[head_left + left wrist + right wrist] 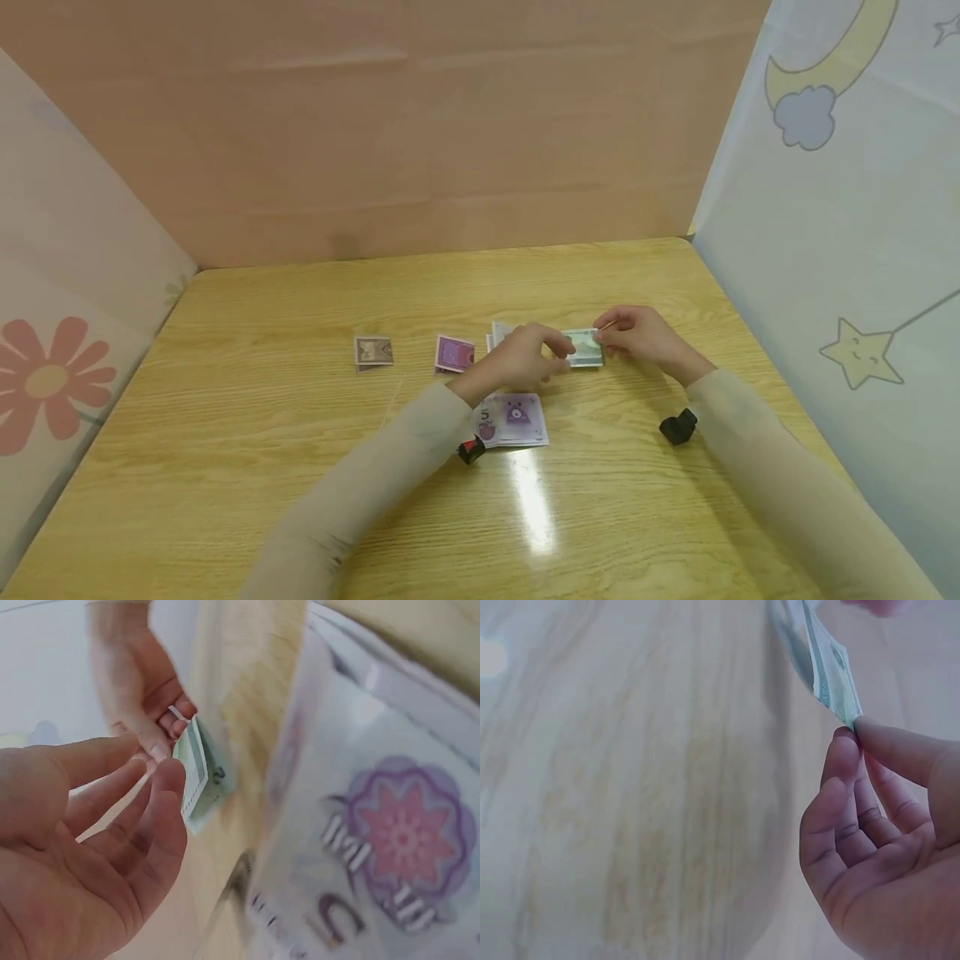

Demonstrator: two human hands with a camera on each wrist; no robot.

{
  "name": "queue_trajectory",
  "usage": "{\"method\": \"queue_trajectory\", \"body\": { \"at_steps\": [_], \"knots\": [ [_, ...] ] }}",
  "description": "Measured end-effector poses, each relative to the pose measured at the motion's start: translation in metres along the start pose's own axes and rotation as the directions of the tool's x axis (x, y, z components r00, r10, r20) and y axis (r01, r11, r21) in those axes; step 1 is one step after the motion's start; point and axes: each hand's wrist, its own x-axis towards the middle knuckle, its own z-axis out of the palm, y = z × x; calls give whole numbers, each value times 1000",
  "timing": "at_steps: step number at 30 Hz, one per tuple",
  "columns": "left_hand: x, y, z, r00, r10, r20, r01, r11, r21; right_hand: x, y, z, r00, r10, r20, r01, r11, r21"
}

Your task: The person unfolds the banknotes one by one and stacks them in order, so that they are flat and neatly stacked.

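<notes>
My right hand (641,340) pinches the edge of a folded green banknote (585,348) between thumb and index finger. The right wrist view shows the green banknote (838,679) standing out from the fingertips. On its other side is my left hand (525,357), fingers loosely bent; the left wrist view shows nothing held in them. Below the left hand lies a pile of pale purple banknotes (517,419) marked 5. Pale paper (504,331), perhaps more banknotes, is partly hidden behind the left hand.
Left of the hands, a folded purple banknote (454,354) and a folded brown banknote (373,351) sit apart on the wooden table (262,375). Fabric walls stand behind and at both sides. Each wrist wears a small black camera.
</notes>
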Motion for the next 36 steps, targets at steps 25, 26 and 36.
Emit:
{"method": "queue_trajectory", "body": {
  "at_steps": [25, 26, 36],
  "knots": [
    [-21, 3, -17, 970, -91, -225, -25, 885, -465, -44, -38, 0, 981, -167, -98, 179, 975, 130],
    [-20, 3, -17, 971, -87, -224, -28, 885, -465, -44, -38, 0, 980, -173, -99, 185, 974, 132],
    [-19, 4, -15, 970, -90, -225, -27, 882, -470, -47, -40, 1, 978, -188, -91, 198, 972, 123]
  ]
}}
